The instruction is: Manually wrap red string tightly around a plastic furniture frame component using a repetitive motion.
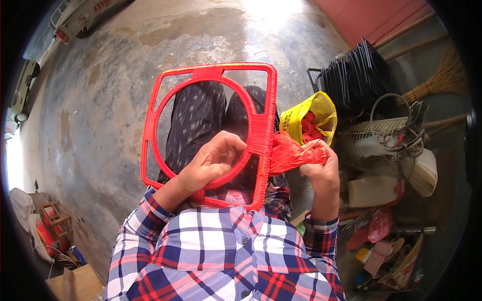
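Observation:
A red square frame (212, 73) with a round ring inside it stands over my lap, wrapped closely with red cord. My left hand (208, 163) reaches into the ring, its fingers curled at the ring's right side beside the wrapped joint; the fingertips are partly hidden. Off the frame's right side, my right hand (322, 163) is closed around a bundle of loose red cord (291, 156), which runs to the frame's right bar. Just beyond that hand, a yellow bag (291, 122) gapes open with more red cord (309, 128) in it.
To the right are a stack of black frames (359, 75), a straw broom (439, 78), a wire mesh cage (371, 135) and pale containers (371, 190). A small wooden stool (55, 220) lies at the left. Concrete floor (95, 125) stretches ahead.

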A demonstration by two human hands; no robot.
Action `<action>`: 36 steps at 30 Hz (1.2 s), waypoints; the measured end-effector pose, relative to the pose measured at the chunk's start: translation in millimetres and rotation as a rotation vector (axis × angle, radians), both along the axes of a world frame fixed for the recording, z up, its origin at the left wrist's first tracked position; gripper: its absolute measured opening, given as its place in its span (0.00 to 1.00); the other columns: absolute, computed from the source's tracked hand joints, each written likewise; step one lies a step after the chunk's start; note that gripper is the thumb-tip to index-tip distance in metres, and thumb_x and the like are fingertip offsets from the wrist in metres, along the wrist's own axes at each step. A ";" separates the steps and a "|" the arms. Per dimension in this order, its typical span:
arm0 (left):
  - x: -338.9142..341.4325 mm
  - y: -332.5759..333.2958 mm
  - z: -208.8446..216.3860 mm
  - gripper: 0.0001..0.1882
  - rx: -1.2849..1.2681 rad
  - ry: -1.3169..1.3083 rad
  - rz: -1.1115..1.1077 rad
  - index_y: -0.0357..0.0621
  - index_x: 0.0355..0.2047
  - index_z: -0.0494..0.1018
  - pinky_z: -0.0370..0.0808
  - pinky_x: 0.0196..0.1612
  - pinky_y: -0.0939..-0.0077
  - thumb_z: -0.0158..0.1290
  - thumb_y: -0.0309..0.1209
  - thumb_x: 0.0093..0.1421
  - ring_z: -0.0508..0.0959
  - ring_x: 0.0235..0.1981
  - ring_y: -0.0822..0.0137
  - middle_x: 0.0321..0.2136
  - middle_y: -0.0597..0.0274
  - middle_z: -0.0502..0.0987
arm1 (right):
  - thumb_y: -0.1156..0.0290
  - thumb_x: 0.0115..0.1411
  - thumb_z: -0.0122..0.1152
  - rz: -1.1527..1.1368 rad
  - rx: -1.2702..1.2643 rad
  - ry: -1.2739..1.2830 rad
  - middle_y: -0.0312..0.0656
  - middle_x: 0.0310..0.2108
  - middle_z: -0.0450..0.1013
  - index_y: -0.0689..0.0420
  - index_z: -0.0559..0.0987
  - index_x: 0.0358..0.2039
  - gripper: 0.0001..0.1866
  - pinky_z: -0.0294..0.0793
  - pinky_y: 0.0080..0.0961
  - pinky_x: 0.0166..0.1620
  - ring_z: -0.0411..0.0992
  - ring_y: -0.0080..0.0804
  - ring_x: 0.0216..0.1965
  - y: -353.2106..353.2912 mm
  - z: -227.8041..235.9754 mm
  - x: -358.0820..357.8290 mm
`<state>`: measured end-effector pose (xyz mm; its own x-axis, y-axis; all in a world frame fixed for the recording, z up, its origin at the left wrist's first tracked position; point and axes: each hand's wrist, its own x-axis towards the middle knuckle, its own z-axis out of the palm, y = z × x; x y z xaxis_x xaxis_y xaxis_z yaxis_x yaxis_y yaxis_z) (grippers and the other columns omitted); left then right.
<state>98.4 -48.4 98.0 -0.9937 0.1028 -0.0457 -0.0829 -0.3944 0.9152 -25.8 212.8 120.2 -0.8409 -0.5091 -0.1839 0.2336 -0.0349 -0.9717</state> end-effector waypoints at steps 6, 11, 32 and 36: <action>-0.1 4.1 3.5 0.33 -0.056 -0.046 0.021 0.38 0.56 0.62 0.64 0.41 0.84 0.58 0.39 0.53 0.65 0.35 0.78 0.44 0.69 0.67 | 0.74 0.51 0.59 -0.477 -0.704 -0.249 0.44 0.47 0.74 0.57 0.69 0.50 0.24 0.78 0.34 0.39 0.76 0.37 0.42 9.7 -8.1 -1.5; -1.9 4.0 -2.2 0.30 -0.038 -0.009 0.012 0.36 0.58 0.60 0.68 0.50 0.78 0.55 0.30 0.55 0.71 0.44 0.77 0.45 0.64 0.71 | 0.66 0.55 0.59 -0.172 -0.879 -0.263 0.46 0.47 0.74 0.59 0.72 0.47 0.20 0.68 0.46 0.58 0.71 0.44 0.52 20.1 -32.6 -3.5; -11.3 14.3 -0.5 0.24 -0.088 -0.139 -0.120 0.38 0.57 0.63 0.70 0.51 0.77 0.55 0.29 0.62 0.73 0.44 0.75 0.44 0.65 0.73 | 0.73 0.51 0.53 0.042 -0.345 -0.232 0.53 0.49 0.70 0.64 0.68 0.50 0.24 0.77 0.29 0.40 0.74 0.33 0.33 3.5 -19.1 7.3; -18.7 15.9 16.2 0.17 -0.168 -0.257 -0.172 0.39 0.53 0.67 0.73 0.38 0.82 0.52 0.27 0.64 0.73 0.35 0.78 0.37 0.67 0.74 | 0.82 0.50 0.55 0.225 -0.185 -0.293 0.48 0.42 0.75 0.66 0.70 0.47 0.22 0.77 0.31 0.45 0.77 0.34 0.37 -14.4 -36.7 18.3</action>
<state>79.8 -32.5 114.2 -0.9164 0.2371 -0.3225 -0.3709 -0.2002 0.9068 -7.5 198.4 83.5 -0.6304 -0.7212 -0.2874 0.5214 -0.1190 -0.8450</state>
